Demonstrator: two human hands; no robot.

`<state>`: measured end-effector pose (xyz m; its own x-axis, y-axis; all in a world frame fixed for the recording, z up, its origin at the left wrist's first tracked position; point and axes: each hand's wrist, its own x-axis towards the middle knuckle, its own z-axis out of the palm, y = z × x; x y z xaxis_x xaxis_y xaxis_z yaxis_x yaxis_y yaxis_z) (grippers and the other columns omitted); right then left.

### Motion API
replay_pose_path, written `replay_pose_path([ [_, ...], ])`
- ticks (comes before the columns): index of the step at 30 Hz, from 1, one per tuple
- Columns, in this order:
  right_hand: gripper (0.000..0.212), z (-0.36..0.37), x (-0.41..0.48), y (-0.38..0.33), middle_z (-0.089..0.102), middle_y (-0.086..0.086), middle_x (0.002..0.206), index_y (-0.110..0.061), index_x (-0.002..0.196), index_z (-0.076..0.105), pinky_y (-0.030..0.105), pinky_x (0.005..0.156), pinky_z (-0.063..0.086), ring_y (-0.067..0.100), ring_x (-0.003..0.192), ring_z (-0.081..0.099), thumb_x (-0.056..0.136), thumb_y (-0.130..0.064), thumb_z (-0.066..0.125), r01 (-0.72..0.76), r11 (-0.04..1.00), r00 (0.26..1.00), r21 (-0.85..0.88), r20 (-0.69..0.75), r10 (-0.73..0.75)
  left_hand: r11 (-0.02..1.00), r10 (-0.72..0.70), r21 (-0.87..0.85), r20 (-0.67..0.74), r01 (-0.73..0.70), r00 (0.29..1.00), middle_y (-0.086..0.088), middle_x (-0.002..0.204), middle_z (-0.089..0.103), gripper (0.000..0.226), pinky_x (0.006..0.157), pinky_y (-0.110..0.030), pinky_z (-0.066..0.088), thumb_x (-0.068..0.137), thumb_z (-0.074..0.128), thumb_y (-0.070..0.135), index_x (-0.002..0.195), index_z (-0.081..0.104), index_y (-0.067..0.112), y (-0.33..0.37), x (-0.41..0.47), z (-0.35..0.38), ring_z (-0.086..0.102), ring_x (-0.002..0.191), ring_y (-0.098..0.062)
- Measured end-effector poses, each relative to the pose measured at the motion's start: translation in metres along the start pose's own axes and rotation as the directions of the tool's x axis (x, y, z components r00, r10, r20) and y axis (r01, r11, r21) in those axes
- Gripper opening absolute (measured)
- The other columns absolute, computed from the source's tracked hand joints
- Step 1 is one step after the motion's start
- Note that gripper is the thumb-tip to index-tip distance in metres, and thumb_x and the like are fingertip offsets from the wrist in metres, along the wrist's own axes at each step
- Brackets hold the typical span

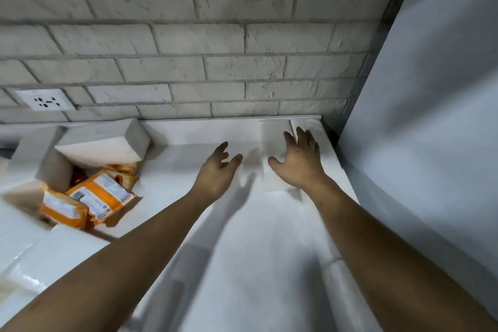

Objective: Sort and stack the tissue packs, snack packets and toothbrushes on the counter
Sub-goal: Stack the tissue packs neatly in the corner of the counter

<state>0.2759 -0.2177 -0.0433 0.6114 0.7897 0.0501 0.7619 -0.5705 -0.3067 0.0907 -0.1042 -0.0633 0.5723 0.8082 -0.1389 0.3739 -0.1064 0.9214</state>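
Observation:
Both my hands reach forward over the white counter. My left hand hovers with relaxed, spread fingers and holds nothing. My right hand is spread over a white tissue pack lying flat near the back right corner; whether it touches the pack I cannot tell. A second white pack lies beside it against the wall. On the left, white tissue packs lie in a loose pile over several orange snack packets. No toothbrushes show.
A grey brick wall backs the counter, with a white power socket at the left. A tall pale panel closes off the right side. More white packs lie at the near left.

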Motion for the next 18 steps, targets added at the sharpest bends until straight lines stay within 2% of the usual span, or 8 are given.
replay_pose_path([
  [4, 0.081, 0.010, -0.016, -0.059, 0.014, 0.017, 0.167, -0.014, 0.155, 0.034, 0.054, 0.124, 0.011, 0.037, 0.155, 0.005, 0.090, -0.055, 0.059, 0.070, 0.995, 0.998, 0.067, 0.005, -0.070, 0.997, 0.062, 0.049, -0.103, -0.057, 0.993, 0.002, 0.145, 0.054, 0.062, 0.100, -0.030, 0.046, 0.100, 0.061, 0.047, 0.156, 0.040, 0.031, -0.007, -0.022, -0.048, 0.059, 0.120, -0.013],
  [8, 0.076, 0.024, -0.041, -0.122, 0.017, 0.015, 0.167, -0.016, 0.154, 0.037, 0.050, 0.124, 0.015, 0.034, 0.154, 0.008, 0.091, -0.051, 0.061, 0.113, 0.984, 0.993, 0.135, 0.027, -0.117, 0.987, 0.107, 0.139, -0.192, -0.081, 0.975, -0.002, 0.137, 0.059, 0.057, 0.102, -0.038, 0.052, 0.099, 0.064, 0.044, 0.151, 0.047, 0.027, -0.020, -0.050, -0.107, 0.063, 0.114, -0.018],
  [14, 0.073, 0.051, -0.082, -0.210, 0.016, 0.012, 0.168, -0.020, 0.155, 0.037, 0.049, 0.123, 0.018, 0.029, 0.155, 0.006, 0.093, -0.054, 0.056, 0.141, 0.971, 0.973, 0.194, 0.154, -0.173, 0.959, 0.127, 0.279, -0.249, -0.055, 0.960, -0.005, 0.125, 0.061, 0.052, 0.097, -0.044, 0.054, 0.095, 0.066, 0.042, 0.142, 0.054, 0.024, -0.050, -0.097, -0.198, 0.065, 0.105, -0.021],
  [18, 0.075, 0.067, -0.109, -0.264, 0.013, 0.009, 0.169, -0.021, 0.156, 0.034, 0.051, 0.122, 0.019, 0.026, 0.156, 0.002, 0.094, -0.060, 0.052, 0.181, 0.964, 0.939, 0.194, 0.257, -0.228, 0.936, 0.116, 0.352, -0.237, -0.026, 0.965, -0.006, 0.128, 0.060, 0.049, 0.097, -0.034, 0.050, 0.096, 0.069, 0.031, 0.141, 0.057, 0.019, -0.077, -0.130, -0.253, 0.063, 0.108, -0.020],
])
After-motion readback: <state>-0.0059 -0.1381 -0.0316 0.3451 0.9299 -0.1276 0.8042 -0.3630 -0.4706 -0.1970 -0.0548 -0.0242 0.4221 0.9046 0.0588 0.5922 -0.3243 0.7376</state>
